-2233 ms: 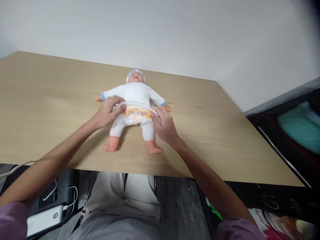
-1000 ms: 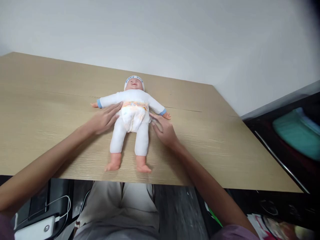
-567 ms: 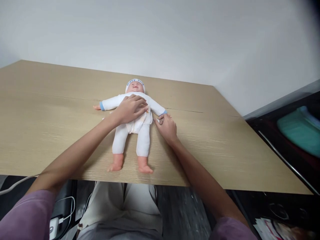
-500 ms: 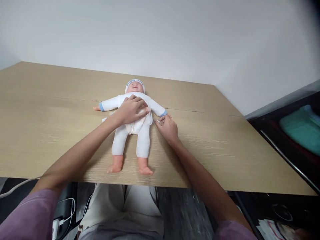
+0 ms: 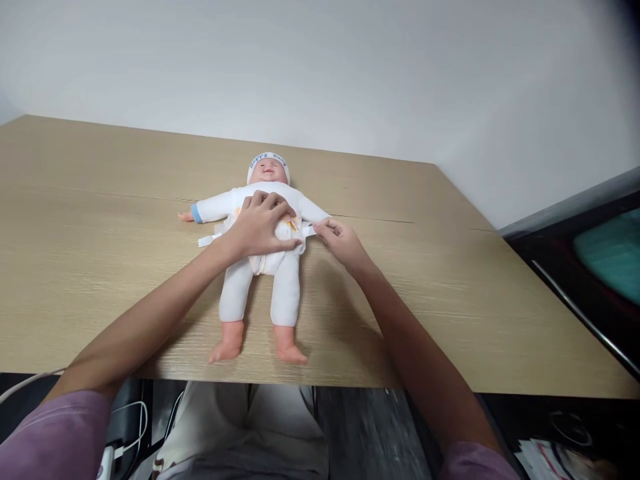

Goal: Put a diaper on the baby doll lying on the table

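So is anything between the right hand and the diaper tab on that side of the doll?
Nothing visible: the right hand already pinches the white diaper tab beside the white-suited baby doll, while the left hand lies flat on the doll's belly.

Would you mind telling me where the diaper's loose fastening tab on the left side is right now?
In the head view, the loose tab lies flat on the table, sticking out beside the doll just below its blue-cuffed arm, left of the left hand pressing the diaper.
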A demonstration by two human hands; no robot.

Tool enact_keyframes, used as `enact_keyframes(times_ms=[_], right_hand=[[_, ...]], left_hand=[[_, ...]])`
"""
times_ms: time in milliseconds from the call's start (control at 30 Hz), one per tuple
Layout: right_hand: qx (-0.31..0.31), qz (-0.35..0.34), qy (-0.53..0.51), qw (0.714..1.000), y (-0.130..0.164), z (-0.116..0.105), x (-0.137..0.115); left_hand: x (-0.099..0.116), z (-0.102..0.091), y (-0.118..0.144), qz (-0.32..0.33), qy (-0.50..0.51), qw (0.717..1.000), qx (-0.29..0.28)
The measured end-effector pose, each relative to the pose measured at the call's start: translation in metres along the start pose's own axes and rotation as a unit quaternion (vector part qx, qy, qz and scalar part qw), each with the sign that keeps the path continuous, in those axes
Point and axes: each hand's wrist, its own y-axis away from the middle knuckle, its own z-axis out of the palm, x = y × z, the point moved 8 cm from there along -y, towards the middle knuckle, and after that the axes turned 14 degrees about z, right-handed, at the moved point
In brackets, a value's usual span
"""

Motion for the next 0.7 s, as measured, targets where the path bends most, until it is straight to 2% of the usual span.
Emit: enact_keyframes(times_ms=[167, 267, 367, 467, 567, 700], right_hand=[[-0.037, -0.032, 0.008, 0.999, -0.019, 0.045, -0.025], [-0.026, -0.026, 0.027, 0.999, -0.018, 0.054, -0.024], [0.03, -0.062, 0.047, 0.997, 0.001, 0.048, -0.03], [0.095, -0.167, 0.11, 0.975, 0.035, 0.044, -0.045], [0.092, -0.248, 0.16, 0.951, 0.063, 0.052, -0.05], [0.077, -0.273, 0.211, 0.935, 0.07, 0.06, -0.04]], left_hand=[[0.0, 0.001, 0.0, 0.001, -0.001, 1.0, 0.014], [0.0, 0.001, 0.0, 0.0, 0.0, 1.0, 0.017], [-0.001, 0.001, 0.001, 0.001, 0.006, 1.0, 0.016], [-0.002, 0.003, 0.001, 0.005, 0.012, 1.0, 0.02], [-0.005, 0.006, 0.002, 0.001, 0.015, 1.0, 0.016], [-0.007, 0.001, 0.002, 0.014, 0.071, 0.997, 0.022]])
